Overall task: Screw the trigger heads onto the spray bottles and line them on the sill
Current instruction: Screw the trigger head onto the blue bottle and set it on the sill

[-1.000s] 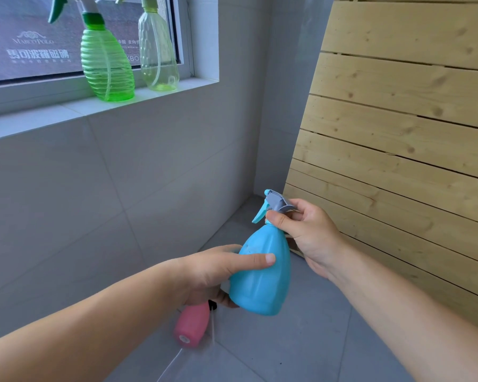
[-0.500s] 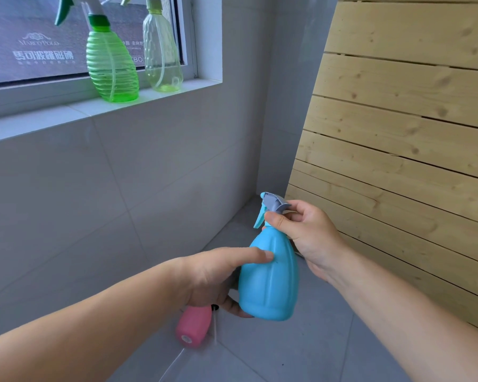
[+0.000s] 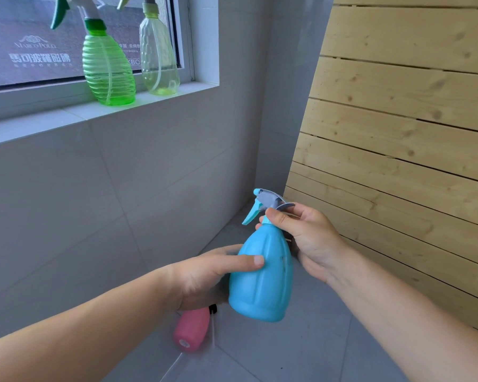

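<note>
Scene: A person is holding a blue bottle (image 3: pixel 262 282) in mid-air above the tiled floor (image 3: pixel 301 354), below and to the right of the window sill (image 3: pixel 39 119).
Left grip: The left grip (image 3: pixel 204 274) is wrapping round the bottle's belly with the thumb lying across the front. It is clamped on the bottle and is steadying it nearly upright.
Right grip: The right grip (image 3: pixel 307 238) is pinching the collar under the trigger head (image 3: pixel 265 202), thumb in front and fingers curling behind.
Step in hand: The head is apparently being tightened onto the neck. Whether the thread is fully seated cannot be told.
Doing it well: The bottle should be kept from spinning while only the collar turns. Squeezing the body too hard is probably unwise, since thin plastic may flex. The head should sit square, because a tilted one is likely cross-threading. Snug is enough.
On the sill: A green bottle (image 3: pixel 108 70) and a pale yellow bottle (image 3: pixel 159 56) are standing just beside each other with their heads on. Open sill is showing to their left.
Waiting: A pink bottle (image 3: pixel 191 332) is lying on its side on the floor under the left wrist. Its neck is hidden.
</note>
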Tool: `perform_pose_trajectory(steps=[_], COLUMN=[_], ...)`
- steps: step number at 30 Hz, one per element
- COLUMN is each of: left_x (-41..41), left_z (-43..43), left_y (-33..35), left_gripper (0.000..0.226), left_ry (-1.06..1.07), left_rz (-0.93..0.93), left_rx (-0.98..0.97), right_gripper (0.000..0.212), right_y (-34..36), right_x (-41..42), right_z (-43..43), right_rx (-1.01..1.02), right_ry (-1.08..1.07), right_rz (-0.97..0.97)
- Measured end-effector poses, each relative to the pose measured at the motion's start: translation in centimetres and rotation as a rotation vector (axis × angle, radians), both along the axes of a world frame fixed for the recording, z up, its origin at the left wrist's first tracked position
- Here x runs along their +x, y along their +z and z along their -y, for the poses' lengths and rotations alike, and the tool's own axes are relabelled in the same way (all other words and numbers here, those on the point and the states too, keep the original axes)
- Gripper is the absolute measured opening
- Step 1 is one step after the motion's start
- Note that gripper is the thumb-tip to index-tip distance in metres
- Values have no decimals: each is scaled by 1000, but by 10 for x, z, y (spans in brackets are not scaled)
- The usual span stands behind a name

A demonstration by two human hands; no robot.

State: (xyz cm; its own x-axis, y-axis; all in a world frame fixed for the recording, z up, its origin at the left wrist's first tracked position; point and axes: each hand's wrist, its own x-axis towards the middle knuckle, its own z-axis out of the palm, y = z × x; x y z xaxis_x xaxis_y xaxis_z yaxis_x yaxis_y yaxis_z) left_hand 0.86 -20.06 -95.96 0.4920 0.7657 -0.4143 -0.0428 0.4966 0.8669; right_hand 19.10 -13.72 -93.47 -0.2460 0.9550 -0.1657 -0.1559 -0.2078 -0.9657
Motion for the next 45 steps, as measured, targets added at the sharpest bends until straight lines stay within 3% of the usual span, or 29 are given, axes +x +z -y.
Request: perform_pose_trajectory(steps=[5, 8, 18, 24, 32, 40, 45], left_x=[12, 16, -4, 0, 7, -15, -31], left_z=[1, 0, 2, 1, 0, -10, -8], left_y=[6, 10, 4, 6, 8, 21, 46], left_gripper=[75, 74, 62, 67, 67, 64, 46], left_ry=[164, 237, -8, 66, 197, 381, 436], left_rz=[-333, -402, -2, -83, -272, -205, -113], left_rx=[157, 232, 131, 213, 312, 362, 324], right_gripper=[14, 15, 33, 14, 14, 23, 34], right_y=[-1, 1, 15, 15, 14, 1, 19], right_x=[-4, -4, 1, -3, -1, -7, -26], right_z=[2, 1, 4, 6, 0, 3, 9], right_rx=[66, 114, 2, 73, 110, 226, 330], right_ry=[-37, -53, 76, 34, 7, 113, 263], right_rz=[9, 5, -208, -174, -151, 137, 171])
